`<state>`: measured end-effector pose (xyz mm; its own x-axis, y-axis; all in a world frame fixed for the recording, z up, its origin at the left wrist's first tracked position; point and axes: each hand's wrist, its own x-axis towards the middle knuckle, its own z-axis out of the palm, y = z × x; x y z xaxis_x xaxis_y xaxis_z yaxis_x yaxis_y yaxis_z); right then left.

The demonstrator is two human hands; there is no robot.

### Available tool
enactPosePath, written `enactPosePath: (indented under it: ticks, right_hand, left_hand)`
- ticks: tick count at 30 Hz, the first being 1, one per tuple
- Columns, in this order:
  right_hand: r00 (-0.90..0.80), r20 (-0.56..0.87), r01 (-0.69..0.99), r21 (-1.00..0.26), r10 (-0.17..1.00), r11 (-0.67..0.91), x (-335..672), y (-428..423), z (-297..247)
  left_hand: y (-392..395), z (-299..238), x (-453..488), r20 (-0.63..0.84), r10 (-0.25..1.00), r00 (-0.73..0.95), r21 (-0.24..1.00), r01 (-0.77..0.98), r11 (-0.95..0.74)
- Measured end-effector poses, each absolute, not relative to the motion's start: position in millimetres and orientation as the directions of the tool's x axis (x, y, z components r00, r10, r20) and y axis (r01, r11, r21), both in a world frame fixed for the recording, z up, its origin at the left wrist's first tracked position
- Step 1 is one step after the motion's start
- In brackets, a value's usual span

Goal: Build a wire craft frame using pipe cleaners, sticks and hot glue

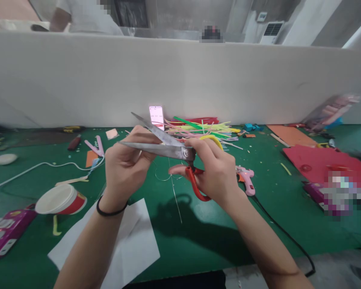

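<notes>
My right hand (215,170) is closed round the red handles of a large pair of scissors (168,145), whose steel blades stand apart and point left. My left hand (124,164) is pinched just below the blades and holds a thin wire (175,192) that hangs down in a loop towards the green table (198,241). Both hands are raised above the table's middle.
A pink glue gun (247,178) with a black cable lies right of my hands. Behind are coloured straws (200,127) and a lit phone (156,116) against a white partition. A red-and-white cup (61,199), white paper (132,241) and red sheets (315,162) lie around. A person stands beyond the partition.
</notes>
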<state>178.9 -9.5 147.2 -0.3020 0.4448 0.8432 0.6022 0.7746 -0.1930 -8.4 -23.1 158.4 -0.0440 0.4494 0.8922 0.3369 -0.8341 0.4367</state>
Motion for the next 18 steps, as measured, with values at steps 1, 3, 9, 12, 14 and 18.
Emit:
enactPosePath:
  ticks: [1,3,9,12,14,18]
  right_hand:
    - [-0.309,0.836,0.608,-0.193,0.453,0.77,179,-9,146]
    - [-0.317,0.825,0.621,-0.193,0.468,0.76,180,-9,145]
    - [-0.334,0.805,0.62,-0.204,0.49,0.758,181,-13,151]
    - [-0.398,0.788,0.554,-0.2,0.469,0.808,182,-15,156]
    - [-0.411,0.782,0.532,-0.211,0.468,0.82,182,-15,157]
    - [-0.35,0.809,0.556,-0.227,0.473,0.8,180,-15,153]
  left_hand:
    - [-23,158,-8,0.889,0.455,-0.043,0.442,0.334,-0.833]
    - [-22,158,-9,0.887,0.461,-0.037,0.446,0.328,-0.833]
    - [-29,157,-13,0.883,0.467,-0.051,0.449,0.384,-0.807]
    - [-32,158,-13,0.897,0.443,-0.004,0.402,0.425,-0.811]
    - [-32,159,-12,0.907,0.418,0.043,0.359,0.44,-0.823]
    - [-29,162,-8,0.918,0.387,0.083,0.325,0.4,-0.857]
